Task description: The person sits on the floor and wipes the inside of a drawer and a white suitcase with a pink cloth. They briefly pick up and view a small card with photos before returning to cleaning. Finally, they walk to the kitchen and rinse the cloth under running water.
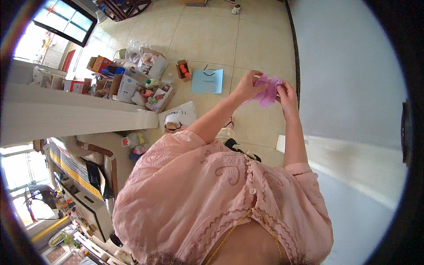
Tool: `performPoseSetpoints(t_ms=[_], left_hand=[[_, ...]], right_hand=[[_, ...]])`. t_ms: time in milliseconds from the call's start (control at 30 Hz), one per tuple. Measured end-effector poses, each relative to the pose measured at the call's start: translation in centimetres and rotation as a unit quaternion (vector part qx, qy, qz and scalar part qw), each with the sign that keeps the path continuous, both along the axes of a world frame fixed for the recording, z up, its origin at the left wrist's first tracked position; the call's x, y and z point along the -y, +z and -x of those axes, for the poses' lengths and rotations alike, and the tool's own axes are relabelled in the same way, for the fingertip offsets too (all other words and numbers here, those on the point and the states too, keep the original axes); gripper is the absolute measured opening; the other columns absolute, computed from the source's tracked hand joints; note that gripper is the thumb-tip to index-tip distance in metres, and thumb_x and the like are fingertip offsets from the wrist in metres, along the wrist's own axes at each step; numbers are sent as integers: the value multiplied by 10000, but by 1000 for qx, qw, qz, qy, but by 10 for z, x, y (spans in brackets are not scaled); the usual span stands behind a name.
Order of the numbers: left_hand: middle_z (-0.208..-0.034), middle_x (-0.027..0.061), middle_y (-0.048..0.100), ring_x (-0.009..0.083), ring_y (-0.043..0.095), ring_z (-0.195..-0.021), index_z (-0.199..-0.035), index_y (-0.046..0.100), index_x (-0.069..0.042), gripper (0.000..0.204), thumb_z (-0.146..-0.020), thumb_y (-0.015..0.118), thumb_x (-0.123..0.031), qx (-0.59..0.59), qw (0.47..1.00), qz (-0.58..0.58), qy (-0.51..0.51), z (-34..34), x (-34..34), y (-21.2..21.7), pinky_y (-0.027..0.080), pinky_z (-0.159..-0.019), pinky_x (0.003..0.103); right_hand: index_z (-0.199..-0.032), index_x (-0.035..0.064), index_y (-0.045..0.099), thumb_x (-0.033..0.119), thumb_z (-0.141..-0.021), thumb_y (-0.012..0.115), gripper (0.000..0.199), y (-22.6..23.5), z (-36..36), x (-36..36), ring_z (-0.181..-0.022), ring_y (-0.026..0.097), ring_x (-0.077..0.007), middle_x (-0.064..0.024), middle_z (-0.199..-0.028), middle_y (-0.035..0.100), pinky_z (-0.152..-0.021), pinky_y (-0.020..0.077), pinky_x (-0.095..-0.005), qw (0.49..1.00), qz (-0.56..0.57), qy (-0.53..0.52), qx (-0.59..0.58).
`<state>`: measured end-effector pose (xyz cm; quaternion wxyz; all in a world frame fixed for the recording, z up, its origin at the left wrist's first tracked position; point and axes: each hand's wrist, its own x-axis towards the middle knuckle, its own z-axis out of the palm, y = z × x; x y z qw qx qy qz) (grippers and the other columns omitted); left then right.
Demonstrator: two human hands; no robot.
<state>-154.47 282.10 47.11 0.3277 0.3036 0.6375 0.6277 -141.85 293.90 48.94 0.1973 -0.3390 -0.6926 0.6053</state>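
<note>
A thin, see-through purple plastic bag (266, 92) is stretched between my two hands, out in front of my body over the floor. It looks crumpled, and its lower edge hangs loose. My left hand (248, 87) pinches its left side, with the fingers curled. On the other side, my right hand (288, 95) grips the bag's right edge between thumb and fingers. Whether anything is inside the bag, I cannot tell.
A light blue paper bag (207, 82) lies on the tiled floor, beside a small brown box (183, 70) with orange-topped items. Several cartons and plastic bags crowd the left, near a white bag (178, 114). A pale wall (349, 57) rises close on my right.
</note>
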Motion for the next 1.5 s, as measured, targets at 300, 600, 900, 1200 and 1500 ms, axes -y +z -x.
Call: performPoseSetpoints(t_ms=[300,600,900,1200,1500], left_hand=[[-824,89,626,124,567,-694,-897,609,-7,189,-710,609,-36,-69,997,-40,10,150,-184,-11,464,-576,273],[-763,83,608,160,577,-702,-855,574,-5,231,-665,660,-104,-49,971,-11,234,341,-264,-21,476,-618,286],[-772,111,601,196,589,-764,-929,566,-13,340,-655,694,-168,-24,876,-7,482,534,-244,-39,481,-668,317],[-809,146,621,227,605,-761,-862,594,-1,310,-647,670,-212,-44,864,99,492,751,-235,4,475,-685,323],[-700,89,598,140,563,-650,-767,586,0,265,-681,686,-229,-56,842,80,531,949,-201,-14,465,-589,276]], right_hand=[[-1036,42,521,135,-847,501,212,17,153,-175,-826,535,-132,-52,-930,543,-677,475,-278,999,5,35,8],[-1066,55,495,139,-865,504,217,1,407,-299,-849,525,-107,-11,-956,537,-732,453,-260,951,44,306,-7],[-982,6,558,107,-826,560,186,-8,667,-270,-782,557,-103,-52,-870,599,-697,458,-241,871,17,488,-44],[-969,8,554,94,-829,549,164,2,909,-276,-792,558,-105,-43,-875,599,-707,459,-248,822,-6,569,-29],[-979,16,540,137,-864,528,167,-12,1138,-250,-778,538,-78,-8,-876,577,-692,444,-214,780,50,624,-8]])
